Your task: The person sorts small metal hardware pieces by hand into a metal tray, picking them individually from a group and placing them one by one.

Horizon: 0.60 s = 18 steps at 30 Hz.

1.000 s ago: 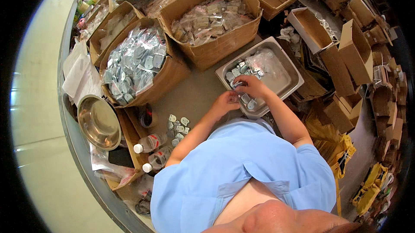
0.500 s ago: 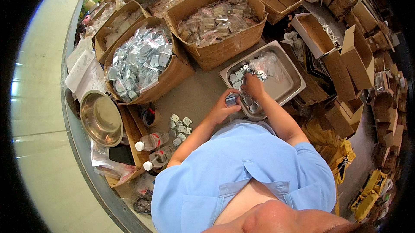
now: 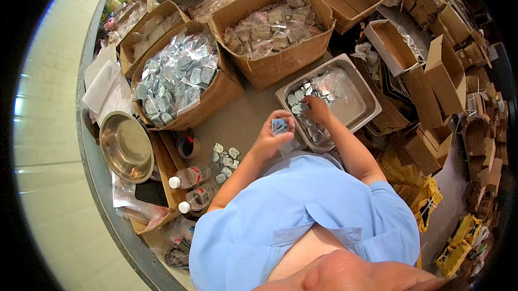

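Observation:
My left hand (image 3: 276, 135) is closed around a small stack of bluish-grey metal plates (image 3: 279, 126), held just left of the steel tray. My right hand (image 3: 317, 111) reaches into the steel tray (image 3: 369, 116), its fingers pinched at a small metal plate (image 3: 305, 106). More loose metal plates (image 3: 294, 98) with rounded ends and holes lie along the tray's left side. Clear plastic bags (image 3: 340, 85) fill part of its far end. Several similar plates (image 3: 226, 160) are scattered on the table to the left of my left forearm.
Cardboard boxes of bagged metal plates (image 3: 178, 75) and bagged parts (image 3: 275, 24) stand beyond my hands. At the left are a steel bowl (image 3: 127, 169), two plastic bottles (image 3: 195, 176) and papers (image 3: 110, 94). Open cardboard boxes (image 3: 445, 75) crowd the right side.
My left hand has drawn back left from the tray's edge and turned, showing more of the stack. My right hand stays in the tray, shifted slightly nearer.

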Each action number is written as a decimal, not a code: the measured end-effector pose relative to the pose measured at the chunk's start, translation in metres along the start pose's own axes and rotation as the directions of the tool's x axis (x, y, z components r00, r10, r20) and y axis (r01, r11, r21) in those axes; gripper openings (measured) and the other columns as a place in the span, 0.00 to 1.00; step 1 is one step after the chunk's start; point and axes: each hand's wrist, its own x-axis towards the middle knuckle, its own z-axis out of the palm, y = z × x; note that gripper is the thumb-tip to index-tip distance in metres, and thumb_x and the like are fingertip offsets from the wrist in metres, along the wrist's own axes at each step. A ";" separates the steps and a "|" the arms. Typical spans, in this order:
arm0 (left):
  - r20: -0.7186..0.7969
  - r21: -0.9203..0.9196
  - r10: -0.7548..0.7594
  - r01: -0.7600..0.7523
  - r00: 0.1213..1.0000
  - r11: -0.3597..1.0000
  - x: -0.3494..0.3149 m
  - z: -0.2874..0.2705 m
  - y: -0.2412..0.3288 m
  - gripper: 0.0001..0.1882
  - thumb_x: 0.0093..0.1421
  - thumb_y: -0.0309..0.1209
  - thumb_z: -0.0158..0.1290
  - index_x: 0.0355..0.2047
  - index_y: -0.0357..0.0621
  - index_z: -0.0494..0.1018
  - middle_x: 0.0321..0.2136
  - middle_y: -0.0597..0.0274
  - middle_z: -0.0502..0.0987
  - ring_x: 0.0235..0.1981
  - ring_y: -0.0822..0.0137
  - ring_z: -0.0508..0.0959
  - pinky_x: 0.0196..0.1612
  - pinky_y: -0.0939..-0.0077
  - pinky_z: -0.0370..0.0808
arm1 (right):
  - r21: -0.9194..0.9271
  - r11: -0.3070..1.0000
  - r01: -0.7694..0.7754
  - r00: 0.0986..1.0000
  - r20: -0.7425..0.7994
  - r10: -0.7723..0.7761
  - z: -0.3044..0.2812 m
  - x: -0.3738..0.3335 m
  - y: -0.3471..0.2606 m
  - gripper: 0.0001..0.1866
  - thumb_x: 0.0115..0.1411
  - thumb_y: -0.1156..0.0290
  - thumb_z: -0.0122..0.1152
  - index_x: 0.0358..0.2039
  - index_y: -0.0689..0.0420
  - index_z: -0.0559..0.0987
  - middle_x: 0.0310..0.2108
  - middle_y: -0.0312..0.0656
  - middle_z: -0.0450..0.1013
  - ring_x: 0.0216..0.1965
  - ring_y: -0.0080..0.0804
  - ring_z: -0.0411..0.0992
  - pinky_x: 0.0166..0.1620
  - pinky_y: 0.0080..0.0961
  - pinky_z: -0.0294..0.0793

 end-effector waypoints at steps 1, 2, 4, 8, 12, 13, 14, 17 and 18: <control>-0.001 -0.003 -0.001 0.001 1.000 1.000 0.001 0.000 0.001 0.26 0.48 0.23 0.60 0.47 0.44 0.65 0.36 0.66 0.69 0.39 0.74 0.69 0.43 0.80 0.68 | 0.117 0.990 0.074 0.996 0.047 -0.080 -0.001 -0.001 0.000 0.19 0.42 0.73 0.62 0.38 0.55 0.74 0.33 0.51 0.74 0.36 0.51 0.72 0.40 0.39 0.72; 0.008 0.008 0.006 -0.006 1.000 1.000 0.005 0.000 0.002 0.25 0.48 0.23 0.60 0.47 0.44 0.65 0.36 0.66 0.69 0.39 0.74 0.69 0.42 0.80 0.68 | 0.115 0.991 0.071 0.996 0.049 -0.077 0.007 0.002 0.008 0.19 0.42 0.73 0.62 0.38 0.55 0.74 0.33 0.51 0.74 0.36 0.51 0.72 0.40 0.39 0.72; 0.025 0.033 0.016 -0.017 1.000 0.999 0.010 0.004 0.011 0.25 0.48 0.23 0.59 0.47 0.44 0.65 0.36 0.66 0.69 0.39 0.74 0.69 0.42 0.81 0.68 | -0.117 0.974 0.195 0.980 -0.024 -0.199 0.016 0.012 0.004 0.18 0.41 0.72 0.64 0.37 0.55 0.76 0.33 0.51 0.74 0.35 0.50 0.73 0.39 0.39 0.72; 0.082 0.180 0.026 -0.041 0.996 0.983 0.012 0.007 0.013 0.25 0.48 0.23 0.58 0.48 0.43 0.65 0.35 0.66 0.69 0.39 0.74 0.68 0.44 0.79 0.67 | -0.137 0.984 0.118 0.990 -0.061 -0.127 0.022 0.003 0.002 0.21 0.39 0.70 0.67 0.36 0.57 0.75 0.32 0.51 0.73 0.35 0.50 0.72 0.39 0.40 0.72; 0.058 0.301 -0.039 0.020 0.998 0.953 0.012 -0.003 -0.002 0.26 0.47 0.22 0.57 0.48 0.43 0.65 0.36 0.66 0.69 0.40 0.73 0.68 0.47 0.77 0.65 | -0.080 0.993 0.091 0.995 -0.025 -0.093 0.012 -0.006 0.002 0.21 0.41 0.72 0.66 0.38 0.59 0.74 0.33 0.54 0.73 0.36 0.53 0.72 0.39 0.38 0.72; 0.051 0.297 -0.039 0.022 0.998 0.955 0.010 -0.009 -0.010 0.26 0.47 0.22 0.57 0.48 0.43 0.65 0.36 0.66 0.69 0.40 0.73 0.68 0.47 0.77 0.65 | 0.021 0.994 0.107 0.992 -0.065 -0.105 0.001 -0.011 -0.007 0.21 0.41 0.71 0.68 0.39 0.58 0.75 0.31 0.50 0.74 0.34 0.46 0.72 0.37 0.35 0.72; 0.014 0.264 -0.080 0.074 0.997 0.962 0.009 -0.016 -0.020 0.27 0.47 0.22 0.58 0.49 0.42 0.64 0.36 0.66 0.70 0.40 0.73 0.68 0.47 0.76 0.66 | 0.123 0.985 0.125 0.988 -0.106 -0.112 -0.011 -0.016 -0.017 0.21 0.41 0.71 0.69 0.39 0.58 0.75 0.30 0.46 0.74 0.32 0.38 0.73 0.36 0.31 0.72; -0.007 0.209 -0.191 0.188 0.982 0.960 0.010 -0.015 -0.026 0.29 0.46 0.22 0.57 0.51 0.42 0.63 0.37 0.66 0.70 0.41 0.72 0.68 0.47 0.75 0.67 | 0.613 0.785 0.090 0.995 -0.078 -0.054 -0.049 -0.037 -0.056 0.14 0.46 0.71 0.66 0.35 0.59 0.77 0.28 0.45 0.74 0.29 0.35 0.72 0.35 0.28 0.71; -0.005 0.186 -0.238 0.235 0.971 0.954 0.010 -0.013 -0.027 0.31 0.45 0.22 0.57 0.52 0.41 0.62 0.37 0.65 0.70 0.42 0.71 0.68 0.47 0.74 0.67 | 0.615 0.784 0.083 0.996 -0.078 -0.044 -0.062 -0.043 -0.069 0.14 0.46 0.71 0.66 0.35 0.59 0.77 0.28 0.45 0.74 0.29 0.35 0.72 0.35 0.28 0.71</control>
